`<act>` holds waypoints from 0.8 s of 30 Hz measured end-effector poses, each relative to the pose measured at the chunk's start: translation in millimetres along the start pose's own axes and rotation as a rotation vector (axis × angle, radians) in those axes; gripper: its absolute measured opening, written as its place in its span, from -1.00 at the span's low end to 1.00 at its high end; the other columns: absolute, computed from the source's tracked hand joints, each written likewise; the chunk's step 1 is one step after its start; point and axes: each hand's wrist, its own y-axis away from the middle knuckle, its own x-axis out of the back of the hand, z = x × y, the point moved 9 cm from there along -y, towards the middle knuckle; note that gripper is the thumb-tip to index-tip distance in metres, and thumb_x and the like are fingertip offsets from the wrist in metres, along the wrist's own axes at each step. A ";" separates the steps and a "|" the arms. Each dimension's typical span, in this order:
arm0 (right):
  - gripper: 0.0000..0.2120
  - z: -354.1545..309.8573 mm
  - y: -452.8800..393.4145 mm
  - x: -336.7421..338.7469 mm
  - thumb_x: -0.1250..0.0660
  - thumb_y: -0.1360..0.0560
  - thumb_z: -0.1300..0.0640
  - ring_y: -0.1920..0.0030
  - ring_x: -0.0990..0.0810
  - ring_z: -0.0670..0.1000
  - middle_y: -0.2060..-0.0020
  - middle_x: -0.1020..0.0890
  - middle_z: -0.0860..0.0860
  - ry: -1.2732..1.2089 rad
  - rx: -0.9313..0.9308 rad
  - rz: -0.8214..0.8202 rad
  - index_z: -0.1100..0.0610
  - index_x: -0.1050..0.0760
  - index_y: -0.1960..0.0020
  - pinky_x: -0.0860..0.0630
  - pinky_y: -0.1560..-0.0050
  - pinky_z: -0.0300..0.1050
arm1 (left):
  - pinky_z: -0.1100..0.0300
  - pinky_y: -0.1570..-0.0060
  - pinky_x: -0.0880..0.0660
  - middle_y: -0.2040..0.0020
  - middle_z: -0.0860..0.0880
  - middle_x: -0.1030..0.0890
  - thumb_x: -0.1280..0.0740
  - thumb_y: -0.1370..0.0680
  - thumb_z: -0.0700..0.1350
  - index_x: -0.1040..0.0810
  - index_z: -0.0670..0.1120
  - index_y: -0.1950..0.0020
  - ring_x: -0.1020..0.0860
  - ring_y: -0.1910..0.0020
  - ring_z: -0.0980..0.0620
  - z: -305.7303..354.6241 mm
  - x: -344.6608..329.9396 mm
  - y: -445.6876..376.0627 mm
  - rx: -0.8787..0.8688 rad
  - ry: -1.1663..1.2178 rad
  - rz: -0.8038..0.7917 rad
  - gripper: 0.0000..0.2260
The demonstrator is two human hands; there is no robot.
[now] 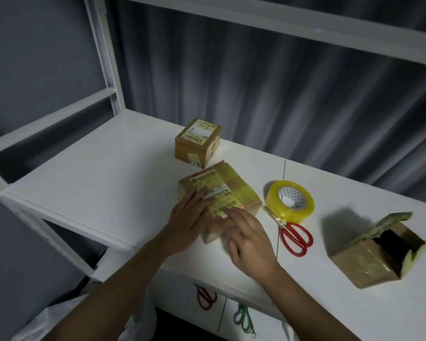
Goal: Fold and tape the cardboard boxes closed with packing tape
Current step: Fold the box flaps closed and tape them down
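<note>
We take the tape roll (pixel 289 201) as our landmark; it lies flat on the white table (pixel 96 183). Just to its left sits the closed cardboard box (pixel 234 190), its top covered by a printed shipping label (pixel 213 193). Both our hands lie on that box. Our left hand (pixel 186 221) rests flat on the top, on the side away from the roll, fingers straight and spread over the label, gripping nothing. Our right hand (pixel 249 239) is on the near end of the box, closer to the roll, fingers extended and a little apart, fingertips pressing the label's near edge; it clasps nothing either.

Touching the roll's near side lie the scissors (pixel 292 232), red handles toward us, blades pointing up to the roll's left. Well to the right of the roll stands an open box (pixel 369 262), flaps up and its dark inside showing. Beyond the roll and to its left, a small sealed box (pixel 198 146) stands near the table's far edge. Behind the table hangs a grey curtain (pixel 280 82).
</note>
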 end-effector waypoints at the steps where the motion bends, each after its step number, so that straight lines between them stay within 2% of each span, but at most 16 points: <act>1: -0.60 -0.4 -0.6 0.5 -0.15 -0.44 0.23 -0.25 -0.48 0.15 -0.19 -0.57 0.13 -0.014 -0.024 0.006 0.16 -0.58 -0.20 -0.38 -0.32 0.07 | -0.01 -0.38 -0.11 -0.44 0.30 -0.06 0.12 -0.51 0.23 -0.29 0.22 -0.37 0.14 -0.42 0.35 -0.9 -0.3 0.0 -0.002 -0.004 0.014 -0.53; 3: -0.60 5.9 -4.8 3.3 -0.15 -0.38 0.25 -0.24 -0.49 0.09 -0.16 -0.58 0.08 -0.120 -0.108 0.023 0.14 -0.62 -0.13 -0.40 -0.30 0.03 | -0.01 -0.36 -0.13 -0.43 0.30 -0.07 0.12 -0.52 0.22 -0.34 0.16 -0.38 0.12 -0.42 0.34 -1.3 0.0 -1.1 0.004 -0.007 0.033 -0.49; 5: -0.61 15.3 -9.6 7.0 -0.15 -0.37 0.24 -0.23 -0.48 0.00 -0.14 -0.59 0.01 -0.211 -0.191 0.036 0.11 -0.63 -0.09 -0.40 -0.28 -0.01 | -0.04 -0.34 -0.17 -0.43 0.26 -0.13 0.08 -0.54 0.19 -0.36 0.18 -0.36 0.06 -0.44 0.29 0.9 2.2 -0.6 -0.015 0.010 0.074 -0.55; 8: -0.58 7.9 -12.1 4.6 -0.16 -0.40 0.19 -0.19 -0.47 0.08 -0.13 -0.58 0.04 -0.113 -0.133 -0.018 0.05 -0.60 -0.19 -0.38 -0.28 0.00 | -0.07 -0.35 -0.19 -0.45 0.23 -0.15 0.07 -0.55 0.17 -0.34 0.23 -0.33 0.05 -0.45 0.27 -0.6 1.9 -0.3 -0.020 0.025 0.077 -0.61; 10: -0.55 2.5 -10.6 1.8 -0.16 -0.41 0.20 -0.17 -0.47 0.12 -0.12 -0.57 0.08 -0.041 -0.077 -0.040 0.01 -0.57 -0.25 -0.39 -0.26 0.01 | -0.05 -0.36 -0.18 -0.45 0.26 -0.12 0.08 -0.55 0.21 -0.34 0.20 -0.36 0.08 -0.44 0.31 -0.5 1.6 -0.6 -0.029 0.010 0.063 -0.57; 13: -0.56 4.7 -9.8 0.4 -0.14 -0.42 0.22 -0.14 -0.49 0.12 -0.11 -0.57 0.08 -0.029 -0.096 -0.019 0.03 -0.60 -0.21 -0.43 -0.21 -0.03 | 0.02 -0.35 -0.14 -0.44 0.30 -0.08 0.13 -0.52 0.28 -0.34 0.17 -0.38 0.11 -0.43 0.34 0.9 2.0 -1.3 -0.017 -0.021 0.022 -0.48; 15: -0.55 9.1 -10.8 -3.7 -0.12 -0.41 0.21 -0.15 -0.46 0.08 -0.12 -0.55 0.05 -0.065 -0.158 -0.032 0.02 -0.63 -0.17 -0.41 -0.21 -0.08 | 0.04 -0.36 -0.12 -0.42 0.33 -0.09 0.11 -0.49 0.25 -0.35 0.17 -0.36 0.10 -0.42 0.36 2.5 3.7 -1.7 0.008 0.004 0.007 -0.48; 17: -0.54 17.4 -13.1 -5.5 -0.09 -0.39 0.20 -0.18 -0.39 -0.03 -0.15 -0.53 0.01 -0.191 -0.227 -0.050 0.01 -0.64 -0.14 -0.34 -0.23 -0.23 | 0.06 -0.35 -0.10 -0.42 0.33 -0.13 0.10 -0.43 0.26 -0.39 0.15 -0.31 0.08 -0.41 0.37 2.7 6.1 -2.1 0.073 0.048 -0.003 -0.46; 19: -0.54 26.6 -14.5 -0.7 -0.08 -0.37 0.21 -0.21 -0.38 -0.11 -0.17 -0.55 -0.01 -0.282 -0.263 -0.052 0.05 -0.64 -0.13 -0.25 -0.28 -0.36 | 0.03 -0.34 -0.16 -0.45 0.24 -0.20 0.05 -0.37 0.24 -0.41 0.10 -0.26 0.02 -0.45 0.27 5.7 9.2 -2.5 0.122 0.080 0.014 -0.45; 21: -0.55 27.0 -13.7 4.7 -0.09 -0.38 0.24 -0.23 -0.44 -0.08 -0.18 -0.58 -0.01 -0.258 -0.236 -0.054 0.12 -0.61 -0.14 -0.24 -0.35 -0.31 | 0.02 -0.31 -0.24 -0.44 0.20 -0.24 -0.02 -0.32 0.22 -0.43 0.07 -0.22 -0.03 -0.45 0.21 9.8 10.5 -1.9 0.155 0.102 0.032 -0.46; 24: -0.58 16.7 -11.1 3.8 -0.13 -0.38 0.26 -0.25 -0.48 0.01 -0.20 -0.58 0.02 -0.184 -0.167 -0.057 0.15 -0.59 -0.15 -0.33 -0.36 -0.10 | 0.02 -0.28 -0.30 -0.41 0.17 -0.28 -0.15 -0.33 0.17 -0.45 0.04 -0.21 -0.06 -0.43 0.19 13.8 12.8 -1.8 0.185 0.110 0.052 -0.51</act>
